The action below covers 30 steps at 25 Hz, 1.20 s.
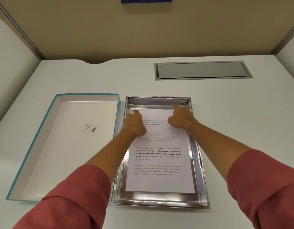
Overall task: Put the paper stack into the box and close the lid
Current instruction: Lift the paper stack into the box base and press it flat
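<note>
A shallow silver foil-lined box (pixel 199 164) lies open on the white desk. The paper stack (pixel 157 162), white sheets with printed text, lies flat inside it. My left hand (pixel 134 123) rests on the stack's far left corner, fingers curled and one finger stretched toward the far edge. My right hand (pixel 180 119) presses on the far right corner the same way, a finger reaching to the box's far wall. The lid (pixel 63 142), white inside with a teal rim, lies upside down to the left of the box, touching its left side.
A grey metal cable hatch (pixel 202 70) is set into the desk at the back right. Beige partition walls (pixel 143 30) close off the back and both sides. A blue label (pixel 146 0) hangs at the top.
</note>
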Available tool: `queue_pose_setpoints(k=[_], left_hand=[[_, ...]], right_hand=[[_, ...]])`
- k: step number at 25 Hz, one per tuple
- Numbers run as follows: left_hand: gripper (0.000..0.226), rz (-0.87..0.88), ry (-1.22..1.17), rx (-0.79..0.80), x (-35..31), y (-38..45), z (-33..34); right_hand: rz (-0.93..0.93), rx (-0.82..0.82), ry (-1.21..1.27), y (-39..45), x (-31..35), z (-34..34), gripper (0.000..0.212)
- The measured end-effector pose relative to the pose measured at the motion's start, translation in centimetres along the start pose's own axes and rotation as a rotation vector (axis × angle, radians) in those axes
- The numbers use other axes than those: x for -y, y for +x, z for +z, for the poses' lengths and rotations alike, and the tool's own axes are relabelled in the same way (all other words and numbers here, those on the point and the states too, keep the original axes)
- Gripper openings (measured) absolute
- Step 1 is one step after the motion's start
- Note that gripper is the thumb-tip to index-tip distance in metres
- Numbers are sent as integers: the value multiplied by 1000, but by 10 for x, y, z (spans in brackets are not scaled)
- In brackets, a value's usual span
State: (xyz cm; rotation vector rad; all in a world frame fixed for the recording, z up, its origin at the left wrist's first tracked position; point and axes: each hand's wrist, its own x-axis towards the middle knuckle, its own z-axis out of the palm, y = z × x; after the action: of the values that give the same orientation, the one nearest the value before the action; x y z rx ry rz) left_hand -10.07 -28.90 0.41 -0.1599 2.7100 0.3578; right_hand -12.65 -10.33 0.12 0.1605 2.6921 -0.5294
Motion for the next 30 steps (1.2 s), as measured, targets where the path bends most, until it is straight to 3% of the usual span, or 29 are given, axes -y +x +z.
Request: queue_pose_setpoints(k=[3, 8, 13, 19, 30], left_hand=[[71, 3, 21, -15, 1, 1, 3], [67, 15, 16, -37, 1, 0, 5], [72, 17, -58, -52, 6, -11, 12], [79, 84, -140, -225, 8, -50, 30], [102, 12, 36, -396, 25, -120, 33]], right_hand=[[9, 11, -2, 3, 0, 0, 53], [-13, -5, -26, 2, -2, 1, 51], [-16, -107, -4, -15, -2, 6, 67], [-158, -284, -65, -51, -6, 21, 79], [-449, -313, -160, -105, 13, 49, 92]])
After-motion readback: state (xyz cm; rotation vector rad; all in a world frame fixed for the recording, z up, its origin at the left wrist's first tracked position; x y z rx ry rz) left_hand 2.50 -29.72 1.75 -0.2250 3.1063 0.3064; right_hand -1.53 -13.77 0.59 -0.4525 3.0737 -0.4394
